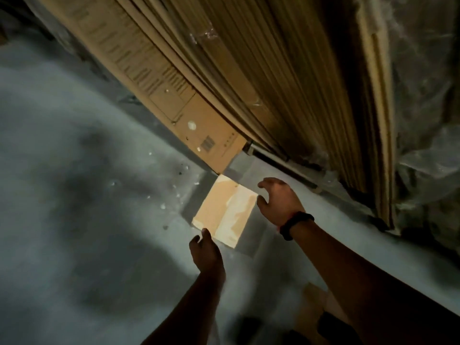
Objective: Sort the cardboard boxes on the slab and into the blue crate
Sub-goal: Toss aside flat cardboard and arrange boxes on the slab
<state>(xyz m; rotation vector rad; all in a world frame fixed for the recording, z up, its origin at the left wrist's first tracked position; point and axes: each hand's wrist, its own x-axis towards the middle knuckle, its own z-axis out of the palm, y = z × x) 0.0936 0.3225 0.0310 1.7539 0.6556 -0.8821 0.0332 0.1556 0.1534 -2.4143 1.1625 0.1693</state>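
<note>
A small pale cardboard box (pixel 224 210) with torn tape patches lies on the grey concrete slab (pixel 74 220), just below a leaning stack of flattened boxes. My left hand (pixel 205 250) is at the box's near corner, fingertips touching or almost touching its edge. My right hand (pixel 278 200), with a black wristband, hovers at the box's right edge with its fingers spread. Neither hand holds the box. No blue crate is in view.
A tall stack of flattened cardboard sheets (pixel 224 78) leans across the top, partly wrapped in clear plastic film (pixel 423 108). A printed carton flap (pixel 204 135) hangs right above the small box. More cardboard (pixel 316 302) lies near the bottom, under my right forearm.
</note>
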